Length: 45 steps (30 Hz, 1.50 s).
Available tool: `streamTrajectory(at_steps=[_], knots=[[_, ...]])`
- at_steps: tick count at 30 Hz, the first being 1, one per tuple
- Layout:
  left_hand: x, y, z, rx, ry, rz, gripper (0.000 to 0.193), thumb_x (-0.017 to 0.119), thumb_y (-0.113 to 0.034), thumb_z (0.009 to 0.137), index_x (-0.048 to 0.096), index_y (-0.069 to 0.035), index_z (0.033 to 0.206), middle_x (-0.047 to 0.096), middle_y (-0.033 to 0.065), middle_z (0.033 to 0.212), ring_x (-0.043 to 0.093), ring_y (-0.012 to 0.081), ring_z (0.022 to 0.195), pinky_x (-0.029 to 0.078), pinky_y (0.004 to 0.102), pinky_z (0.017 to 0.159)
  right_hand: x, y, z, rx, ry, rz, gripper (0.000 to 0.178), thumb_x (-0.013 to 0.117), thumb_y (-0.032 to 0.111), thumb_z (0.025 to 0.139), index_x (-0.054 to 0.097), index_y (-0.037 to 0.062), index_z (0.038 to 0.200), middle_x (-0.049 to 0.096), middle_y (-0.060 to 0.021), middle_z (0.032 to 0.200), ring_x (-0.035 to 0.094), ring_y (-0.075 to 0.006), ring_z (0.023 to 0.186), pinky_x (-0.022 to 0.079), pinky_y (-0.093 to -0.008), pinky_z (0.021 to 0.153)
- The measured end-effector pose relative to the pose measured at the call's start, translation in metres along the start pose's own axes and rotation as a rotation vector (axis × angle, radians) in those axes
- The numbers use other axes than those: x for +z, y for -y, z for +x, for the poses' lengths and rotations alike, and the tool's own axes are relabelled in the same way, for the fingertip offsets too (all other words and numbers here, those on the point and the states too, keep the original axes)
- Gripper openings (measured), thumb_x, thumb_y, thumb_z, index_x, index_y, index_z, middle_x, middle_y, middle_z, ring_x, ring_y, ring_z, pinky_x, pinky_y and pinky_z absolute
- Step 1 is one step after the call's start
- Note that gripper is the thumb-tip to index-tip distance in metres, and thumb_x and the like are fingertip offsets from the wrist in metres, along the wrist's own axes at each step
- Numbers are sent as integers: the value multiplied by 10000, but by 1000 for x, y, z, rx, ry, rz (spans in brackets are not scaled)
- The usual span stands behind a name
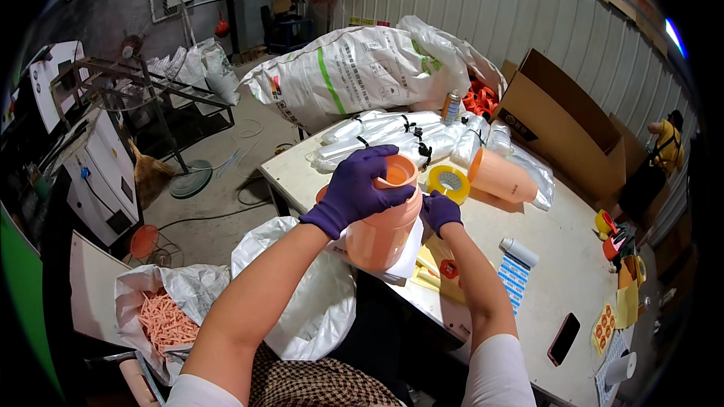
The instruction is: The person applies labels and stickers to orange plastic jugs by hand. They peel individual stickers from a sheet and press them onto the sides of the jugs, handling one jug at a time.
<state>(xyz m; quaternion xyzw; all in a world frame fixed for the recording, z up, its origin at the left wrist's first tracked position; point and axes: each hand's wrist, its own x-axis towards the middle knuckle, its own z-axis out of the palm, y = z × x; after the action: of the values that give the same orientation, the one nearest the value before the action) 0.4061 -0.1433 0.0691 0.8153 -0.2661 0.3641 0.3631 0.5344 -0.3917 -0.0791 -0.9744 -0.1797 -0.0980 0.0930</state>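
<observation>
In front of me is a translucent peach plastic jar [375,237] with a ringed neck, tilted slightly. My left hand [360,190], in a purple glove, wraps around its upper part. My right hand [440,212], gloved the same, is curled at the jar's right side; its fingertips are partly hidden, so what they hold cannot be made out. A white sheet [409,255] shows beside the jar's lower right. Just beyond my right hand is a yellow tape roll [449,183]. Another peach jar [503,176] lies on its side on the table [569,275].
Clear plastic bundles [392,139], a spray can [451,105] and a large white sack [354,68] lie beyond. A cardboard box [562,117] stands far right. A phone [563,339] and label roll [520,252] are right. A sack of peach scraps [167,322] stands lower left.
</observation>
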Motion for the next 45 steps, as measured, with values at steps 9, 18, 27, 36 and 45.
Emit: streamTrajectory(at_steps=[9,18,27,36,45], knots=[[-17,3,-15,41,-28,41,407,870,-324,743,595,-25,724,689,171,1230,682,315,1075,543,385,906,-39,-16,17,474,-621,1811,307,586,323,1011,716,132,1213,608,-15,799,487,-68,594,348,-216,473],[-132,-23,-150,-761,287,17,511,647,-490,939,680,5,817,657,210,788,605,342,675,485,408,669,-98,153,-221,-419,-531,540,366,775,82,756,750,92,1121,625,-100,902,607,-272,807,499,-360,705],[-147,-23,-251,-692,-116,129,340,659,-309,976,666,21,1056,686,146,1062,650,219,908,507,337,856,-69,242,-253,-823,-420,452,524,827,233,716,706,295,1222,560,35,913,524,-154,682,382,-310,588],[-152,-41,-234,-837,16,-219,321,675,-297,961,660,-7,1099,667,101,1013,638,195,875,507,334,834,-75,256,-235,-970,-442,288,437,784,269,791,689,305,1216,564,52,920,500,-116,652,352,-288,576],[-155,-33,-246,-658,221,-170,794,736,-505,866,492,72,1355,497,252,1370,511,373,1264,413,433,1081,-67,256,-239,-925,-506,231,455,782,284,800,664,316,1238,551,57,906,496,-115,653,348,-290,573]])
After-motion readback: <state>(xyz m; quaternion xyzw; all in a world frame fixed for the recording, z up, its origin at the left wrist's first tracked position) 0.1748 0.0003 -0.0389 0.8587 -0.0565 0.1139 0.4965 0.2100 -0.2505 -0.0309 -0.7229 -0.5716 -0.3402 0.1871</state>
